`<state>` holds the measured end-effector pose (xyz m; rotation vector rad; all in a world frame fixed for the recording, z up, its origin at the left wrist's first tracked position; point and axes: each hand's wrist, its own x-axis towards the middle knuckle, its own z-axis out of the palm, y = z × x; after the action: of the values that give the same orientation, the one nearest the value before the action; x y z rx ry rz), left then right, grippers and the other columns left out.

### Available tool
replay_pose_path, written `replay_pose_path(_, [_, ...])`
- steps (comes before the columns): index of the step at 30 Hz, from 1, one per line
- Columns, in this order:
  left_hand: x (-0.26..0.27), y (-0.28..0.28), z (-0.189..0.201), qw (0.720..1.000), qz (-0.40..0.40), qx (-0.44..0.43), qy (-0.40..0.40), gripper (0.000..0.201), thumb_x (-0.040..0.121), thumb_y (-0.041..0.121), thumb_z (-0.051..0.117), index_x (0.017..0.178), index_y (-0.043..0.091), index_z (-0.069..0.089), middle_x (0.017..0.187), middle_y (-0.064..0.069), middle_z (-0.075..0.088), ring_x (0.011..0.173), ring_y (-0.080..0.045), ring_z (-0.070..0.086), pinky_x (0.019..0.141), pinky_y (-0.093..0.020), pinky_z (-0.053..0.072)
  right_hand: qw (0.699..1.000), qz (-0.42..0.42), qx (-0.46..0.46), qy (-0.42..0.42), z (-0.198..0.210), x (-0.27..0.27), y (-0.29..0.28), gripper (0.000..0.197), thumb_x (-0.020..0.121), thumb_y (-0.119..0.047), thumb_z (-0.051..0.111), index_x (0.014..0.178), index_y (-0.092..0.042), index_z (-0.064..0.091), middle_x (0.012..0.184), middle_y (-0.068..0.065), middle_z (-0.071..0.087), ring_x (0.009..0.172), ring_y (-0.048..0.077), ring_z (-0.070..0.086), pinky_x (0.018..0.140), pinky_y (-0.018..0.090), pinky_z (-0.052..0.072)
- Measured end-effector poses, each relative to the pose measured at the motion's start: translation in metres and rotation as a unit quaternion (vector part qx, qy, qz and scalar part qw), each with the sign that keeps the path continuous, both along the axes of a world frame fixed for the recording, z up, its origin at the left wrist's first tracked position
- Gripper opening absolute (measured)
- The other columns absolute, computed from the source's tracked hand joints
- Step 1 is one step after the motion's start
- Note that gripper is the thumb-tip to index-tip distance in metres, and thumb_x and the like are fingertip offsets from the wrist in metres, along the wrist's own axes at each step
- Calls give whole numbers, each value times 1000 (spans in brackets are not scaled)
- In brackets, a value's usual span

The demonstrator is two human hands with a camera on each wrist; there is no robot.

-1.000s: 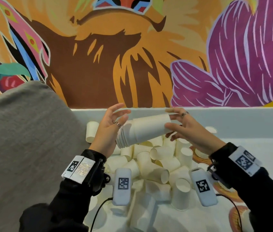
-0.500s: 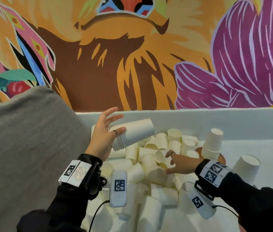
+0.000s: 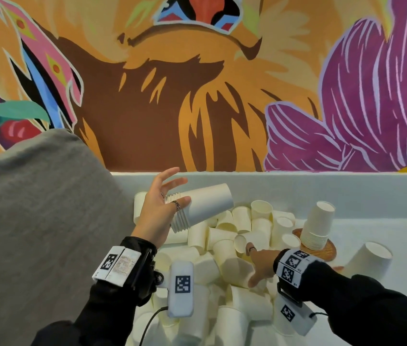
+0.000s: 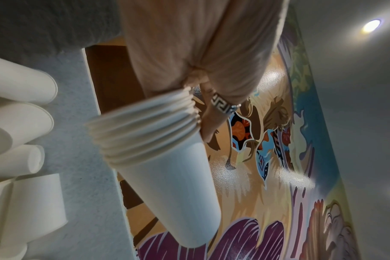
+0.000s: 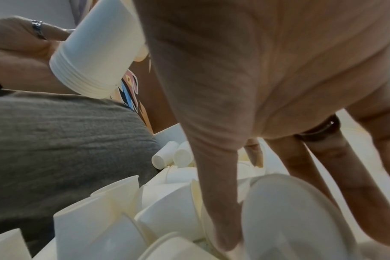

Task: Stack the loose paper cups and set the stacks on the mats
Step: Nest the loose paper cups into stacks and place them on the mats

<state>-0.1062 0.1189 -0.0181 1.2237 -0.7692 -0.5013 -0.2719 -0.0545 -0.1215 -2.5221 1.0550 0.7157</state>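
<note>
Right grip (image 3: pixel 260 267): my fingers spread, reaching down into the loose cups (image 3: pixel 242 245) piled on the bench (image 3: pixel 372 231).
Left grip (image 3: pixel 158 216): pinching my nested cup stack (image 3: pixel 202 207) by its rims, held sideways above the pile.
Farther right: finished stack (image 3: pixel 318 224) on a woven mat (image 3: pixel 324 250).

Even, soft indoor light in the head view, sharp with wide-angle bending at the edges. The left wrist view shows a ceiling lamp (image 4: pixel 371 26) flaring at upper right and glare patches on the mural (image 4: pixel 276 168). The right wrist view is dim, soft, motion-blurred
</note>
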Motion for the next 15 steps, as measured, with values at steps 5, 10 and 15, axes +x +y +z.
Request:
replay_pose_path(5, [14, -3, -8, 1000, -4, -4, 5, 56, 82, -8, 63, 113, 38, 55, 114, 7, 62, 120, -24, 51, 101, -55, 42, 999, -4, -13, -34, 3, 7, 0, 99, 82, -40, 68, 148, -13, -1, 135, 12, 51, 114, 28, 55, 91, 34, 46])
replay_pose_path(10, [23, -8, -11, 1000, -16, -2, 3, 54, 85, -10, 57, 111, 38, 54, 112, 9, 61, 119, -20, 51, 100, -48, 44, 991, 2, -31, -128, 40, 5, 0, 71, 84, -30, 65, 135, -14, 19, 79, -5, 55, 78, 19, 57, 61, 21, 43])
replay_pose_path(15, [29, -14, -9, 1000, -25, 3, 0, 53, 86, -11, 54, 110, 37, 54, 112, 10, 60, 118, -19, 51, 99, -45, 45, 963, -24, -64, -262, 98, -20, -6, 60, 81, -23, 69, 122, -21, 26, 86, -1, 58, 71, 11, 55, 60, 19, 42])
